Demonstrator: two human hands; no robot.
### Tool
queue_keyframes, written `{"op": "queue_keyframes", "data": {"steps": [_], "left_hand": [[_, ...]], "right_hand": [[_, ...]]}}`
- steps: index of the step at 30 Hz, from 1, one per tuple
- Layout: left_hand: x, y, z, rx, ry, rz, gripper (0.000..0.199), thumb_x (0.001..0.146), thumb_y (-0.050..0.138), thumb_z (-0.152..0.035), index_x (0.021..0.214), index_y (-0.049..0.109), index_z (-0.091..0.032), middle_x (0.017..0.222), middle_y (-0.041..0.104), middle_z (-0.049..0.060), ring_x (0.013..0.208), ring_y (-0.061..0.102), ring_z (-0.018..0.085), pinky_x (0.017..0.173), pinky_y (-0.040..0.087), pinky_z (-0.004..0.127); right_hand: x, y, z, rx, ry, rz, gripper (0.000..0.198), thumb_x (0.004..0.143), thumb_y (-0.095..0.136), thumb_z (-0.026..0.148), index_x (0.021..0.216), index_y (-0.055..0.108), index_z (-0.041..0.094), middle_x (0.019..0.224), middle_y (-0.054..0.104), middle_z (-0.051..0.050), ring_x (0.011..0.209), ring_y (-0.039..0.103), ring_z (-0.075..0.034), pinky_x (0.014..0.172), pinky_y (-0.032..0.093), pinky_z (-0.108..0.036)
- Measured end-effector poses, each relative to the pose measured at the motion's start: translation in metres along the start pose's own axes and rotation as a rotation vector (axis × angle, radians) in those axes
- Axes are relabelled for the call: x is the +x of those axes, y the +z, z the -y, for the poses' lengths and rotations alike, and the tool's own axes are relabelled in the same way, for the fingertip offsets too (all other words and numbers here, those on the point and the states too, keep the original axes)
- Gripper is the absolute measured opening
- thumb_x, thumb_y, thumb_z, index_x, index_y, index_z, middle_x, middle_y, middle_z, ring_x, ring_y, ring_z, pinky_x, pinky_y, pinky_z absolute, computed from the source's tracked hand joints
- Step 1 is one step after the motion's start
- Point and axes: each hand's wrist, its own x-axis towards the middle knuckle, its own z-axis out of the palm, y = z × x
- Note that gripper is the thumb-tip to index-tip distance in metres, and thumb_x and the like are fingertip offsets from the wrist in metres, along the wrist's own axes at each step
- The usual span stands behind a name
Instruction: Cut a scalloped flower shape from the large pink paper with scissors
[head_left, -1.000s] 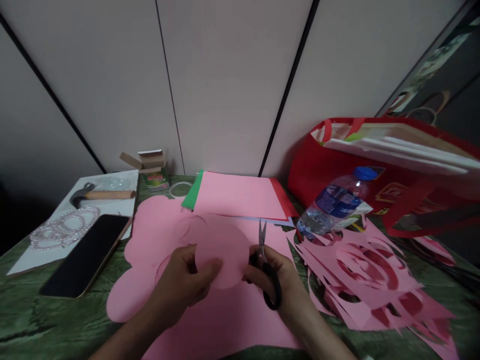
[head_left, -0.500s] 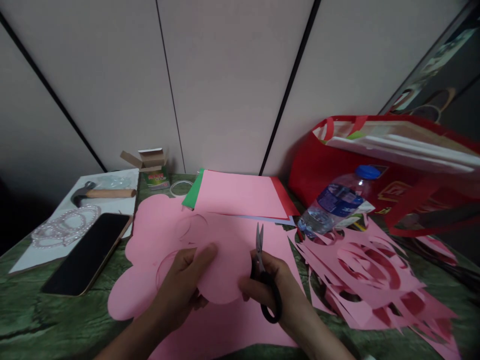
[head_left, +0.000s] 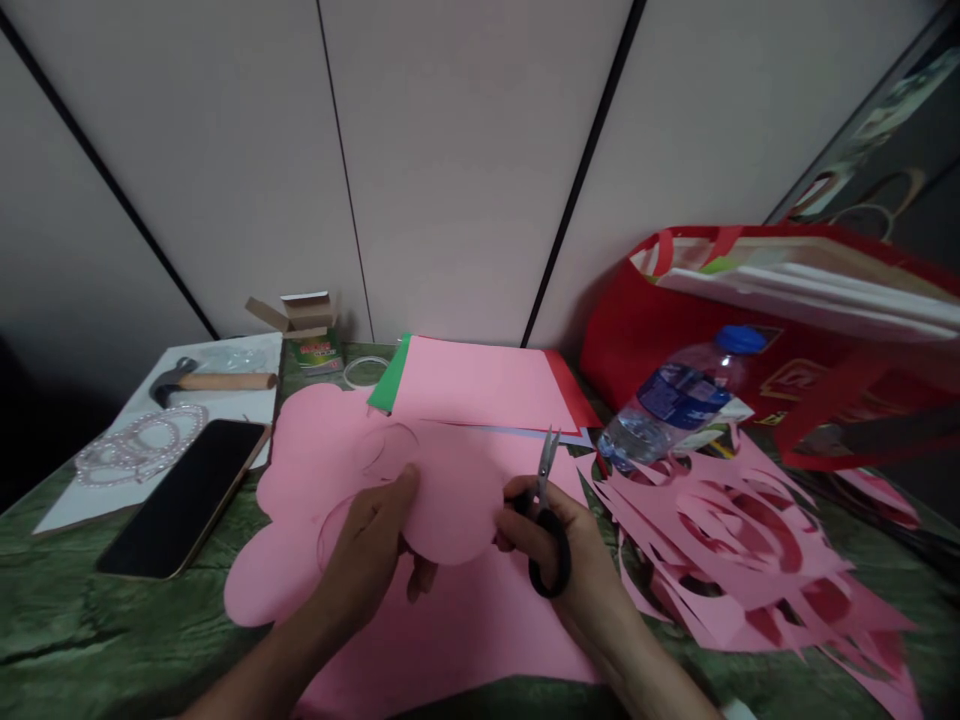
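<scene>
A round pink paper disc (head_left: pixel 456 490) is pinched at its left edge by my left hand (head_left: pixel 367 545), thumb on top. My right hand (head_left: pixel 574 545) grips black-handled scissors (head_left: pixel 546 470), their blades pointing up and slightly parted. Its thumb and fingers also meet at the disc's right edge; how firmly they hold it I cannot tell. Beneath both hands lies a large pink sheet (head_left: pixel 465 640). To the left, several round pink paper pieces (head_left: pixel 300 440) overlap, and curved outlines show among them.
Cut pink scraps (head_left: pixel 750 540) heap at right, beside a tilted water bottle (head_left: pixel 667 400) and a red bag (head_left: pixel 622 320). Coloured sheets (head_left: pixel 480 380) lie at the back. Leftward are a phone (head_left: pixel 184 500), a hammer (head_left: pixel 225 381), a bead string (head_left: pixel 142 445) and a small open box (head_left: pixel 315 345).
The disc and both hands have risen slightly in view. The scissors have shifted right and tilted, with the right hand's fingers now close to the disc's edge.
</scene>
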Motion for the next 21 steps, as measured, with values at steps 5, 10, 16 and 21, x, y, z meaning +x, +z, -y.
{"op": "queue_keyframes", "data": {"steps": [5,10,16,21], "left_hand": [[0.026,-0.018,-0.001,-0.290,0.183,-0.554,0.035,0.085,0.039,-0.029,0.058,0.059,-0.016,0.035,0.053,-0.002,0.034,0.049,0.013,0.037,0.039,0.023],[0.055,-0.037,0.012,-0.446,0.176,-0.685,0.025,0.086,0.034,-0.021,0.070,0.054,-0.015,0.052,0.062,0.001,0.052,0.062,0.015,0.062,0.052,0.032],[0.059,-0.041,0.020,-0.497,0.060,-0.686,0.033,0.088,0.029,-0.023,0.064,0.051,-0.015,0.063,0.062,0.008,0.063,0.064,0.015,0.070,0.051,0.030],[0.057,-0.041,0.017,-0.490,0.111,-0.682,0.022,0.080,0.037,-0.015,0.062,0.049,-0.018,0.061,0.058,0.001,0.060,0.062,0.014,0.067,0.051,0.029]], "right_hand": [[-0.004,-0.002,0.003,-0.535,-0.161,0.093,0.022,0.061,0.070,0.021,0.077,0.054,0.019,0.073,0.060,0.000,0.070,0.056,-0.017,0.065,0.042,-0.029],[-0.012,0.006,-0.005,-1.134,-0.311,0.370,0.050,0.049,0.078,0.023,0.094,0.055,0.017,0.101,0.056,-0.010,0.091,0.051,-0.026,0.075,0.043,-0.036],[-0.021,0.017,-0.016,-1.584,-0.387,0.519,0.038,0.055,0.063,0.006,0.091,0.054,0.011,0.097,0.055,-0.016,0.091,0.049,-0.031,0.076,0.043,-0.041],[-0.028,0.020,-0.008,-1.652,-0.402,0.626,0.045,0.051,0.057,0.000,0.095,0.051,0.010,0.095,0.056,-0.017,0.088,0.050,-0.031,0.072,0.044,-0.041]]}}
